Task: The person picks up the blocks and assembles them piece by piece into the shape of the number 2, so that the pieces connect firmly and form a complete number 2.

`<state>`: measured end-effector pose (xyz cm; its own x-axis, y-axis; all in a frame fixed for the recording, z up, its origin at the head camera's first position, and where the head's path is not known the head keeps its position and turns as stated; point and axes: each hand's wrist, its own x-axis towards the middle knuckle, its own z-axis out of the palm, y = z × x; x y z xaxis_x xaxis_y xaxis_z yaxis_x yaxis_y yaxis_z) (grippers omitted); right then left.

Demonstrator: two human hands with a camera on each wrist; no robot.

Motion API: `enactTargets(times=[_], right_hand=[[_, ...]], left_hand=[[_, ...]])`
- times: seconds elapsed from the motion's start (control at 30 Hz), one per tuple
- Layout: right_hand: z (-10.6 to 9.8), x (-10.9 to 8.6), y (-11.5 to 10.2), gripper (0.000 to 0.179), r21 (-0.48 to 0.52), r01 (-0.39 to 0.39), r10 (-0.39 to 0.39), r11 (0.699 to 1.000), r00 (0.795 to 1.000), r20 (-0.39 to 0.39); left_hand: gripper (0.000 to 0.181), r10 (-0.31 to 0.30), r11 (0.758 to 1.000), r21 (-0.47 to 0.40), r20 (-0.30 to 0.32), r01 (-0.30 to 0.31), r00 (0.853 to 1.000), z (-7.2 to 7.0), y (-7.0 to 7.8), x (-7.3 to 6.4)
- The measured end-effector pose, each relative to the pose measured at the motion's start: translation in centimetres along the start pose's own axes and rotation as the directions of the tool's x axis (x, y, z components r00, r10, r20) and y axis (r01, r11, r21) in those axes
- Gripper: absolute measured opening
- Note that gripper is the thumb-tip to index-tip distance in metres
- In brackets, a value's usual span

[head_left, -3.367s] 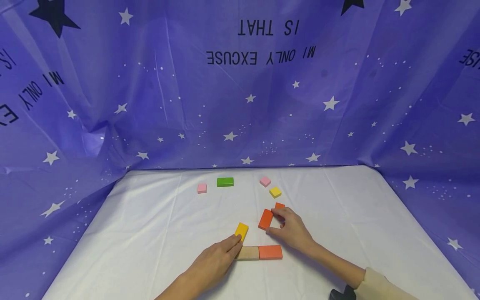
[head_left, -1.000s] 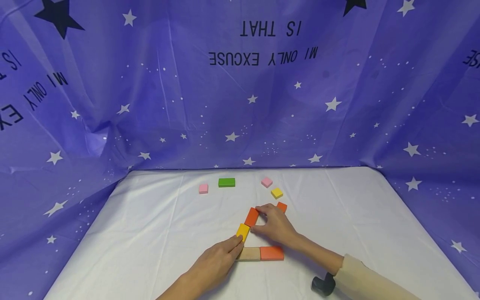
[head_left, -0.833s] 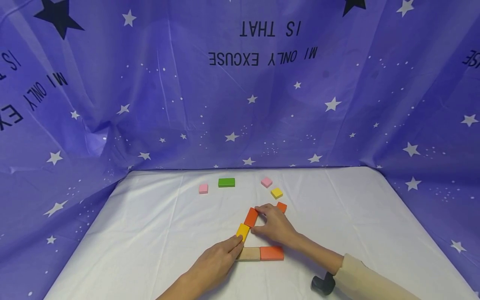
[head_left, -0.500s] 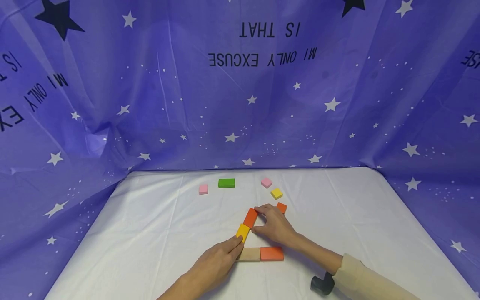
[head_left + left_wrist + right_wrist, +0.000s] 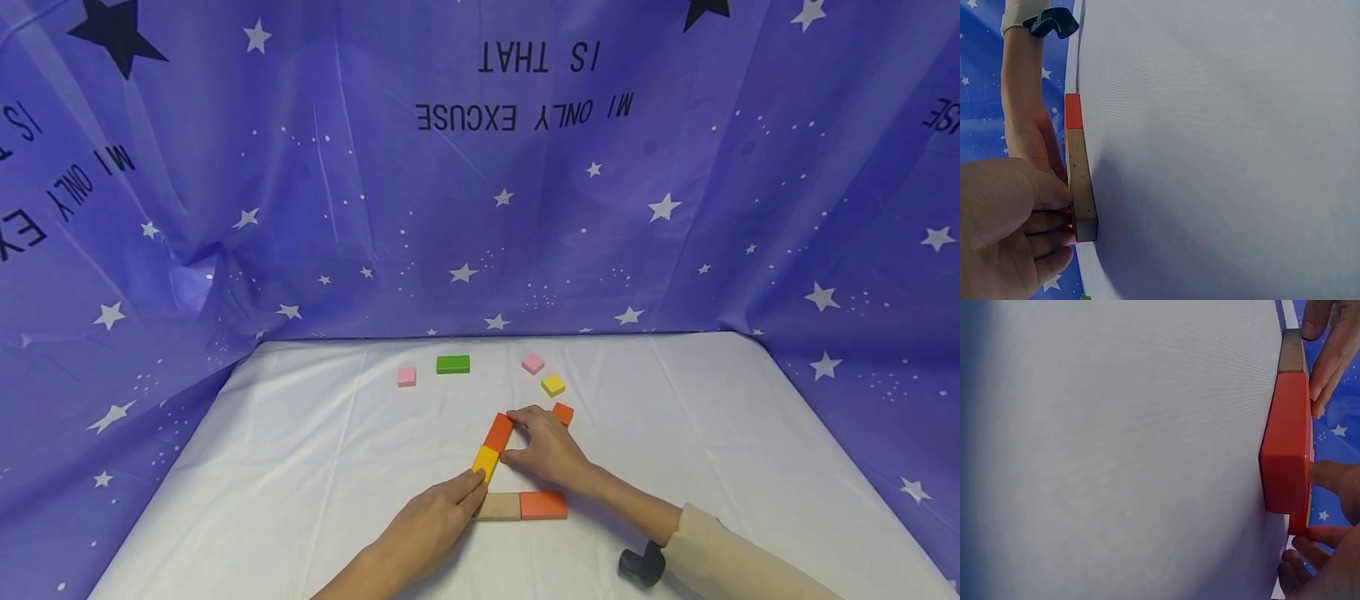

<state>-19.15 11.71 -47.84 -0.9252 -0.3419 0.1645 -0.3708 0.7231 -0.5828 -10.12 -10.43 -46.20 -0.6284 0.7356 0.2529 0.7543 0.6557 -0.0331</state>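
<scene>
In the head view my right hand (image 5: 551, 447) pinches an orange-red rectangular block (image 5: 498, 432) between thumb and fingers. That block's near end meets a yellow rectangular block (image 5: 485, 463), and the two form a slanted line. My left hand (image 5: 435, 518) rests its fairly straight fingertips on the yellow block's near end, beside a plain wooden block (image 5: 498, 507). End to end with the wooden one lies a lighter red block (image 5: 543, 505). In the left wrist view my left thumb is beside the wooden block (image 5: 1080, 172). My left fingers partly hide the corner where yellow and wood meet.
Behind the right hand lies a partly hidden small orange block (image 5: 563, 414). Farther back are a small yellow block (image 5: 553, 385), two pink blocks, one right (image 5: 533, 363) and one left (image 5: 407, 377), and a green block (image 5: 453, 364). A purple starry curtain (image 5: 480, 208) backs the white-covered table (image 5: 300, 467).
My right hand has carried the orange-red block leftward until its end meets the yellow block. During the last second it shifts slightly further left. The left hand stays in place.
</scene>
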Motion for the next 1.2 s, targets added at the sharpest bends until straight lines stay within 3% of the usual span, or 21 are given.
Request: enactTargets(times=[0.13, 0.33, 0.5, 0.73, 0.97, 1.2], right_hand=[[0.1, 0.1, 0.0, 0.06, 0.007, -0.005, 0.005, 1.0, 1.0, -0.005], [0.1, 0.1, -0.1, 0.061, 0.001, 0.002, -0.002, 1.0, 1.0, -0.007], [-0.1, 0.1, 0.1, 0.062, 0.01, 0.0, 0.0, 1.0, 1.0, -0.011], [-1.1, -0.1, 0.5, 0.053, 0.05, -0.062, 0.065, 0.997, 0.997, -0.048], [-2.6, -0.2, 2.4, 0.04, 0.06, -0.066, 0.073, 0.996, 0.989, -0.126], [-3.9, -0.5, 4.7, 0.039, 0.104, -0.015, 0.035, 0.994, 0.979, -0.199]], left_hand=[[0.037, 0.006, 1.0, 0.002, -0.011, -0.006, 1.0, 0.1, 0.0, 0.0], [0.037, -0.01, 1.0, 0.001, 0.021, 0.01, 1.0, 0.1, -0.1, 0.0], [0.037, 0.0, 1.0, 0.001, 0.003, 0.0, 1.0, 0.1, -0.1, 0.0], [0.038, -0.001, 1.0, -0.004, 0.01, 0.001, 1.0, 0.2, -0.2, 0.0], [0.038, -0.008, 1.0, -0.013, 0.019, 0.008, 1.0, 0.2, -0.1, 0.0], [0.038, -0.018, 1.0, -0.018, 0.021, 0.018, 1.0, 0.1, -0.1, 0.0]])
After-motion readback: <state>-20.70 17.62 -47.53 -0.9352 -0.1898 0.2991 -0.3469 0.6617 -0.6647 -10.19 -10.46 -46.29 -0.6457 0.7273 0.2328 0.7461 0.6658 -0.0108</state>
